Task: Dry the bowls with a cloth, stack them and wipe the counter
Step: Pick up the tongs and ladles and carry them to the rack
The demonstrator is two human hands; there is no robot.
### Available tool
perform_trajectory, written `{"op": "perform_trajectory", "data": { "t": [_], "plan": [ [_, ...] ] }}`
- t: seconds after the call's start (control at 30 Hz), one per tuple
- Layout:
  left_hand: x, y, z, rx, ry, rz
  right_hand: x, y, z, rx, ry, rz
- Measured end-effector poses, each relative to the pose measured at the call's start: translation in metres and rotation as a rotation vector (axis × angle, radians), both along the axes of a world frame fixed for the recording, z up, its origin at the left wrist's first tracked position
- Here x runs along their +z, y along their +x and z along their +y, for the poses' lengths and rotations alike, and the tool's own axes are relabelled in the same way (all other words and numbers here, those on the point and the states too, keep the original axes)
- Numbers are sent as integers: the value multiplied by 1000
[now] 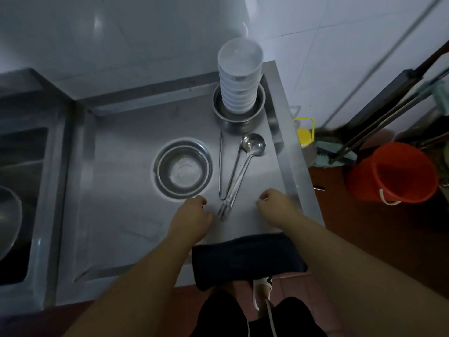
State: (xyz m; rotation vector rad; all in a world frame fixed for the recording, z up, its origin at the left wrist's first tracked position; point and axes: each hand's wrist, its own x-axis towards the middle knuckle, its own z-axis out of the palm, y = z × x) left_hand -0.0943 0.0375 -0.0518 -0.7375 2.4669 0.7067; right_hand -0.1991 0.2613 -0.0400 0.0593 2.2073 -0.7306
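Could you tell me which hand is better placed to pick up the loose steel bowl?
Probably the left hand: it hovers just beside the steel bowl, while the right hand lies beyond the ladles.

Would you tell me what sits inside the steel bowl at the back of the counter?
A tall stack of white bowls stands inside that steel bowl; its bottom is hidden.

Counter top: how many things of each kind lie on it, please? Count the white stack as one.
Metal bowls: 2
Stack of white bowls: 1
Ladles: 2
Tongs: 1
Dark cloth: 1
Total: 7
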Motion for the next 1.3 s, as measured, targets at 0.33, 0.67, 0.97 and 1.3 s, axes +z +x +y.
{"op": "perform_trajectory", "data": {
  "t": [0.33, 0.67, 0.97, 1.3],
  "plan": [
    [-48, -103, 5, 6, 26, 54, -35, -41, -66, -278, 59, -67],
    [-64, -143, 12, -12, -26, 42, -52, -47, -81, -423, 107, -91],
    [-56, -141, -9, 83, 54, 30, -55, -45, -106, -441, 141, -78],
    [-39, -84, -60, 301, 203, 35, -66, -47, -140, -484, 325, -19]
  ]
}}
